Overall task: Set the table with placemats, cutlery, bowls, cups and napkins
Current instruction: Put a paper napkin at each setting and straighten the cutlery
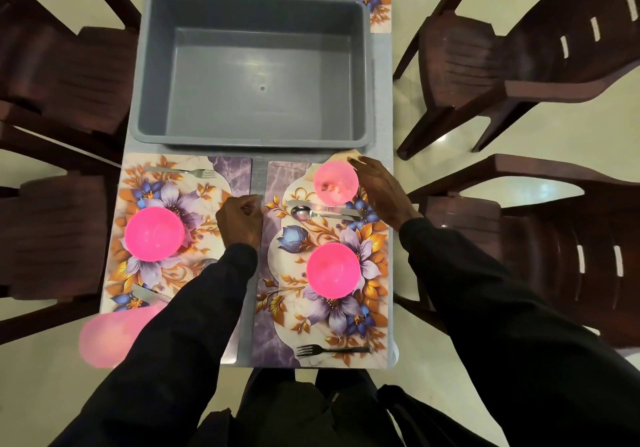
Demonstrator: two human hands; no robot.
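Head view: right hand (377, 197) flat-fingered against the pink cup (335, 183) at the far corner of the right placemat (346, 315), probably settling it in place; left hand (240, 220) curled at the same placemat's inner edge, grip unclear.

tub (152, 76): grey plastic, matt, smooth | mats (332, 311): printed, smooth, slight sheen | bowls (333, 270): opaque pink plastic, glossy | cup (335, 182): translucent pink plastic | spoon (301, 212), fork (332, 349): polished metal | table (381, 72): grey, matt, finely textured | chairs (467, 52): dark brown, ribbed, dull sheen | floor (450, 169): glossy tile | sleeves (485, 291): black matt cloth
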